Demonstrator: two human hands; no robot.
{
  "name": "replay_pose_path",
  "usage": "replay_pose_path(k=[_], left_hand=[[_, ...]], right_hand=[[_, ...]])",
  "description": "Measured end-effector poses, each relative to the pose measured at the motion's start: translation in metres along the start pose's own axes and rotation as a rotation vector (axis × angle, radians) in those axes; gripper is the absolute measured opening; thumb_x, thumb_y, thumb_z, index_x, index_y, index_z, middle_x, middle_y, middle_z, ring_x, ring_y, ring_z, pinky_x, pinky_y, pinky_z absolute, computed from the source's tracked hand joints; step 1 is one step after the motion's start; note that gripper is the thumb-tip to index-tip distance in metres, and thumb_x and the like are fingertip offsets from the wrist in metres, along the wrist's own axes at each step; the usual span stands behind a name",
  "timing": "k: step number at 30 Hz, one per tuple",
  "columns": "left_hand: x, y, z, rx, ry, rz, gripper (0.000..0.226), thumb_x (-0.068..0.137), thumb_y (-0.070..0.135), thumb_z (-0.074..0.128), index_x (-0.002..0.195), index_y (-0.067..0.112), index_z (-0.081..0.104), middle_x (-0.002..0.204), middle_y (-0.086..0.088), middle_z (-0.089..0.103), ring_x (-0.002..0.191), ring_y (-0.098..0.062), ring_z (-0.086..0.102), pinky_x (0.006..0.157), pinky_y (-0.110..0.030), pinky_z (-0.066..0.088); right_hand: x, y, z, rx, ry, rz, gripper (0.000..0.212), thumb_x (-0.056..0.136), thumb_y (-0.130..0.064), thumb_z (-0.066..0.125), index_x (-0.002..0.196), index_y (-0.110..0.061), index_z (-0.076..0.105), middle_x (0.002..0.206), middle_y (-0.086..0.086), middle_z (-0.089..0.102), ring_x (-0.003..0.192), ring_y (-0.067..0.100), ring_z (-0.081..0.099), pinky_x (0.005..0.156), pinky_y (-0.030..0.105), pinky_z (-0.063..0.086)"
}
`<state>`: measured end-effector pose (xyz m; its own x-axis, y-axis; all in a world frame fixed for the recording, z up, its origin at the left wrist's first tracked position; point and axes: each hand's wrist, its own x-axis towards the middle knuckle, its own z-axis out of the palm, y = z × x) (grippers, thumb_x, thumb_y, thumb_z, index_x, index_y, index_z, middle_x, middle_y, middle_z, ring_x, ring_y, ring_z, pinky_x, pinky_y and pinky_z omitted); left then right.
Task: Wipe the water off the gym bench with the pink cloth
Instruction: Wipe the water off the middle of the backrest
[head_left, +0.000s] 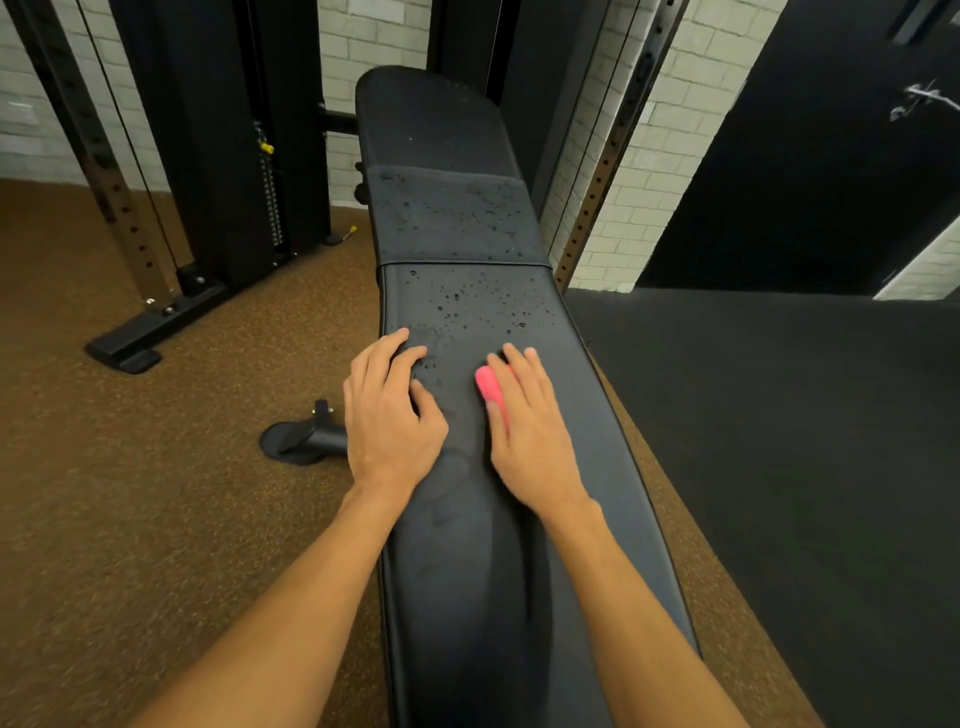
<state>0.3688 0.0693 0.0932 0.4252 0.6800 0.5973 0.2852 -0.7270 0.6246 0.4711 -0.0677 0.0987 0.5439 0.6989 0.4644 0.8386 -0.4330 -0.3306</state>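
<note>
A long black gym bench (467, 571) runs from the bottom of the view up to the wall. Water drops (467, 301) dot its pad just beyond my fingers and the middle section behind that. My right hand (530, 426) lies flat on the bench, pressing down the pink cloth (488, 387), which shows only at the thumb side. My left hand (389, 410) rests flat on the bench's left edge, fingers spread, holding nothing. The pad nearer to me looks smeared and free of drops.
A black bench foot (306, 439) sticks out on the brown floor to the left. A cable machine with a weight stack (270, 192) stands at the back left. A perforated upright (592, 208) rises right of the bench. Black matting (779, 441) covers the floor at right.
</note>
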Motion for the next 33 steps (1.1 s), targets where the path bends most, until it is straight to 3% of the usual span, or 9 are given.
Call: replay_pose_path(k=[3,9,12,16,19,22,26,30,33], left_hand=[[0.0,-0.002,0.0,-0.015,-0.01,0.003,0.038,0.095,0.003,0.059,0.13,0.01,0.07,0.149,-0.001,0.059,0.141,-0.022,0.047,0.119,-0.041,0.04],[0.0,-0.006,-0.002,-0.078,-0.002,-0.002,0.04,0.093,0.004,0.057,0.13,0.01,0.071,0.148,0.0,0.06,0.14,-0.021,0.048,0.116,-0.046,0.044],[0.0,-0.006,-0.001,-0.104,0.013,0.0,0.042,0.091,0.003,0.057,0.128,0.01,0.073,0.146,0.0,0.061,0.139,-0.021,0.049,0.116,-0.046,0.045],[0.002,-0.01,-0.001,-0.145,0.004,-0.014,0.042,0.089,-0.002,0.057,0.126,0.009,0.074,0.144,0.0,0.063,0.138,-0.019,0.049,0.119,-0.03,0.039],[0.004,-0.011,-0.006,-0.198,-0.023,-0.067,0.043,0.09,-0.005,0.057,0.125,0.011,0.075,0.144,0.002,0.064,0.137,-0.017,0.049,0.117,-0.017,0.033],[0.002,-0.013,-0.015,-0.232,-0.098,-0.076,0.043,0.095,-0.005,0.058,0.13,0.014,0.073,0.151,0.005,0.06,0.145,-0.012,0.044,0.121,-0.018,0.03],[-0.014,-0.024,-0.036,-0.261,-0.162,-0.094,0.045,0.096,-0.008,0.055,0.129,0.015,0.074,0.154,0.008,0.059,0.146,-0.009,0.045,0.121,-0.022,0.03],[-0.038,-0.031,-0.053,-0.364,-0.153,-0.21,0.049,0.095,-0.011,0.054,0.128,0.02,0.074,0.147,0.009,0.063,0.137,-0.005,0.056,0.115,-0.032,0.049],[-0.05,-0.029,-0.059,-0.409,-0.163,-0.28,0.048,0.096,-0.007,0.056,0.128,0.024,0.072,0.137,0.009,0.067,0.125,-0.01,0.064,0.107,-0.042,0.055]], right_hand=[[0.028,-0.009,0.012,-0.017,0.018,0.116,0.056,0.114,-0.03,0.024,0.163,-0.008,0.04,0.172,0.012,0.033,0.166,0.035,0.014,0.132,0.053,0.022],[-0.026,-0.018,0.004,0.0,-0.122,-0.212,0.048,0.116,-0.02,0.038,0.164,-0.014,0.041,0.173,0.003,0.034,0.167,0.024,0.01,0.135,0.044,0.016],[-0.028,0.002,-0.006,0.032,-0.081,-0.097,0.048,0.117,-0.022,0.04,0.164,-0.013,0.042,0.174,0.003,0.032,0.168,0.022,0.008,0.135,0.044,0.019],[0.004,-0.02,0.006,0.038,-0.027,0.126,0.053,0.113,-0.022,0.033,0.164,-0.007,0.038,0.173,0.012,0.033,0.166,0.035,0.011,0.132,0.056,0.022],[-0.008,-0.044,0.016,0.06,-0.1,0.039,0.057,0.111,-0.024,0.031,0.165,-0.009,0.036,0.174,0.01,0.029,0.166,0.034,0.008,0.132,0.056,0.021],[-0.038,-0.042,0.011,0.041,-0.185,-0.083,0.058,0.114,-0.031,0.033,0.169,-0.015,0.029,0.179,0.002,0.017,0.168,0.023,-0.002,0.134,0.053,0.018],[-0.062,-0.035,-0.017,0.175,-0.214,0.017,0.082,0.109,-0.036,0.058,0.173,-0.024,0.009,0.18,-0.013,-0.013,0.166,0.01,-0.015,0.136,0.038,0.004],[-0.091,-0.036,-0.027,0.28,0.001,0.143,0.07,0.106,-0.028,0.067,0.168,-0.021,0.035,0.177,-0.014,0.017,0.163,0.004,0.014,0.128,0.014,0.015],[-0.103,-0.042,-0.015,0.316,0.104,0.2,0.053,0.104,-0.02,0.071,0.155,-0.015,0.056,0.164,-0.011,0.043,0.152,0.008,0.036,0.124,0.016,0.03]])
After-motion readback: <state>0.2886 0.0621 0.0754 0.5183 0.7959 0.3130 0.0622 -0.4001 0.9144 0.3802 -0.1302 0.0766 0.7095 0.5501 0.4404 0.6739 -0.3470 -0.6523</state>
